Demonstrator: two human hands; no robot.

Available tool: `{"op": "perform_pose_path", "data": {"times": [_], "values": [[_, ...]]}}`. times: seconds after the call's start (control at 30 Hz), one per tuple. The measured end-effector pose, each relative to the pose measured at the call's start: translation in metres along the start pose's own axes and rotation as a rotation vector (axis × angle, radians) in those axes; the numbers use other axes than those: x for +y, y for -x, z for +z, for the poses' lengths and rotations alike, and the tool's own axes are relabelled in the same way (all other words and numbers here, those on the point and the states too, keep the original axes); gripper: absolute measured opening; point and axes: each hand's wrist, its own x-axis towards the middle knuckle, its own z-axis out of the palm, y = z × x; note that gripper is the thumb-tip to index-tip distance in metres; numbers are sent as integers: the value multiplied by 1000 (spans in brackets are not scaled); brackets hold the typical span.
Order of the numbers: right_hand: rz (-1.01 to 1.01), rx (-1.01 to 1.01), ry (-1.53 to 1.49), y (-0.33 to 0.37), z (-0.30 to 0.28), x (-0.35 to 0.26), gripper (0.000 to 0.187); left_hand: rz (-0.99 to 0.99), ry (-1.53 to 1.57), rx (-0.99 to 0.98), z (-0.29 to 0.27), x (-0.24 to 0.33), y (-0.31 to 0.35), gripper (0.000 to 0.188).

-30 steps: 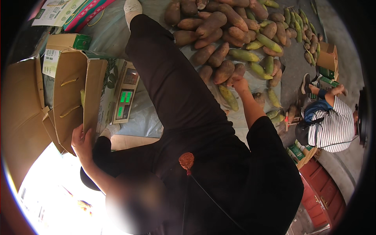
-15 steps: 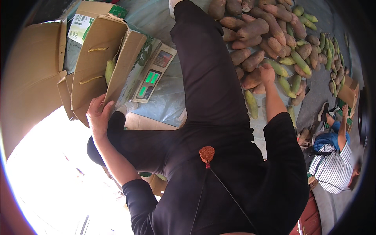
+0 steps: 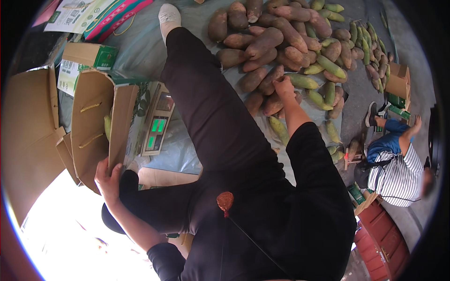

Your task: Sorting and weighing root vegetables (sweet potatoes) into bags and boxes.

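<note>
At the far left an open corrugated cardboard box (image 3: pixel 93 122) stands with its stiff brown flaps raised, a pale green fruit (image 3: pixel 108 127) just showing inside. The left hand (image 3: pixel 108 179) grips the near edge of one flap, fingers curled over the board and pressed together on it. Just right of the box lies a flat digital scale (image 3: pixel 157 124) with lit green displays, resting on a smooth grey-blue tarp (image 3: pixel 178 145) that covers the ground. Further right, past the person's dark trouser leg, a heap of elongated fruits (image 3: pixel 281 42) spreads across the tarp: dull reddish-brown ones with matt, rough skin, and smoother green ones among them. The right hand (image 3: pixel 283 87) reaches far out and sits on a brown fruit (image 3: pixel 272 104) at the heap's near edge; the fruit lies directly under the fingers, its long axis slanting from near left to far right. Whether those fingers close round it or merely rest, I cannot tell. At the right edge another person in a striped shirt (image 3: pixel 398 173) crouches beside small cartons.
</note>
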Motion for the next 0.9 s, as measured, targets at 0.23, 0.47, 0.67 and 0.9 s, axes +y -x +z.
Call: {"op": "perform_pose_path", "data": {"times": [0.23, 0.47, 0.67, 0.9], "values": [[64, -7, -9, 4, -9, -18, 78, -49, -112, -45, 10, 2, -6, 29], [123, -24, 26, 1, -5, -28, 80, -49, -110, -38, 12, 10, -7, 17], [-11, 89, -13, -20, -14, -10, 60, -27, -65, -44, 12, 20, -10, 13], [-237, 545, 143, -23, -59, -20, 47, 2, -88, -32, 11, 13, -10, 11]]}}
